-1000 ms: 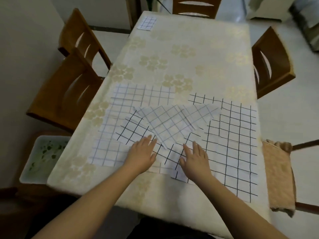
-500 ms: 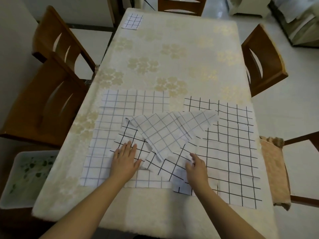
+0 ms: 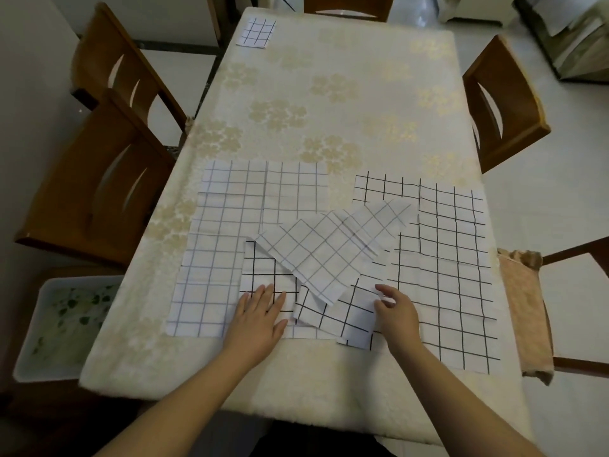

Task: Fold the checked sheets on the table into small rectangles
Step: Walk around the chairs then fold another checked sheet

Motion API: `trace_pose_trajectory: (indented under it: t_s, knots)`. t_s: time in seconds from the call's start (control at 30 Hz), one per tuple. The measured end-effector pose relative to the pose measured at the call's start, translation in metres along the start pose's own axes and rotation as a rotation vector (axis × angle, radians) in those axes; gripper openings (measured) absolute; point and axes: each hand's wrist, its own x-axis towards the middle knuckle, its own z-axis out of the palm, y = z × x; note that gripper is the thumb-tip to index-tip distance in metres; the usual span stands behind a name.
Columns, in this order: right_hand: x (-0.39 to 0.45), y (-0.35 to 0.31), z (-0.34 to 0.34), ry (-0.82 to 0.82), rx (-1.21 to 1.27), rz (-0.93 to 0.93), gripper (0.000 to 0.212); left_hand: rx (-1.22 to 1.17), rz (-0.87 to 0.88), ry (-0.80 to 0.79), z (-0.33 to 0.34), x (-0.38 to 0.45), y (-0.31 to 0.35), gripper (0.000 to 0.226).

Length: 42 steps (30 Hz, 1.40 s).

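— Which one is being worked on?

— The middle sheet [image 3: 333, 311], the one with bold black lines. It lies near the front edge of the table [image 3: 329, 94], over the seam between a pale-lined sheet [image 3: 224, 245] on the left and a large black-lined sheet [image 3: 445, 275] on the right. Its far part is turned over, so the faint grey underside shows as a slanted flap.

— And the hands?

— The left hand [image 3: 260, 321] lies flat on the sheet's left part, fingers straight and a little spread, pinning it down. The right hand [image 3: 397, 316] is at the sheet's right edge, fingers curled; it looks to be pinching that edge between thumb and fingers, though I can't see the pinch cleanly.

— So how far along is it?

— Early in this sheet's folding, I'd say. The flap is crooked, not a rectangle. One small folded square [image 3: 257, 32] sits at the far left corner of the table, so that one seems done; the two big sheets lie flat and unfolded.

— Next move?

— Probably carrying the gripped edge across toward the left hand, lining up the grid lines so the edges meet, then pressing the crease. The slanted flap likely needs squaring first, or the fold will come out skewed.
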Motion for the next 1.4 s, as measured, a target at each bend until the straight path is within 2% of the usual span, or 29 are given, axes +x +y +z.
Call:
trace_pose_trajectory:
  t_s: [0.2,0.4,0.47,0.6,0.7,0.87,1.03,1.13,1.2,1.3,1.37,1.4]
  knots:
    - [-0.009,0.022,-0.035,0.083,-0.186,-0.015,0.034,-0.003,0.105,0.077,0.014,-0.028,0.009,0.057]
    - [-0.023,0.037,-0.044,0.199,-0.552,-0.124,0.038,0.007,0.210,0.082,0.009,-0.033,0.017,0.055]
    - [-0.028,0.037,-0.035,0.175,-0.665,-0.193,0.043,0.029,0.215,0.076,0.006,-0.027,0.016,0.057]
    - [-0.028,0.049,-0.016,0.002,-0.781,-0.375,0.047,0.027,0.275,-0.010,0.010,-0.014,0.020,0.072]
    - [-0.028,0.053,-0.008,-0.090,-0.772,-0.407,0.050,0.056,0.293,0.026,0.010,-0.002,0.023,0.067]
    - [-0.022,0.066,-0.014,-0.061,-0.696,-0.435,0.057,0.081,0.382,0.145,0.007,0.015,0.033,0.054]
    - [-0.011,0.078,-0.022,-0.033,-0.696,-0.543,0.061,0.108,0.387,0.089,0.000,0.032,0.036,0.054]
    - [-0.010,0.079,-0.024,-0.027,-0.703,-0.594,0.062,0.084,0.375,0.116,-0.004,0.042,0.037,0.047]
    - [-0.008,0.079,-0.025,-0.028,-0.710,-0.616,0.062,0.029,0.368,0.194,-0.008,0.051,0.040,0.043]
    - [-0.006,0.079,-0.028,-0.023,-0.726,-0.642,0.063,-0.074,0.369,0.269,-0.032,0.070,0.046,0.049]
    - [-0.002,0.074,-0.030,-0.014,-0.730,-0.652,0.062,-0.274,0.318,0.306,-0.058,0.083,0.052,0.036]
    - [0.000,0.071,-0.032,-0.010,-0.736,-0.653,0.060,-0.436,0.198,0.274,-0.072,0.089,0.055,0.030]
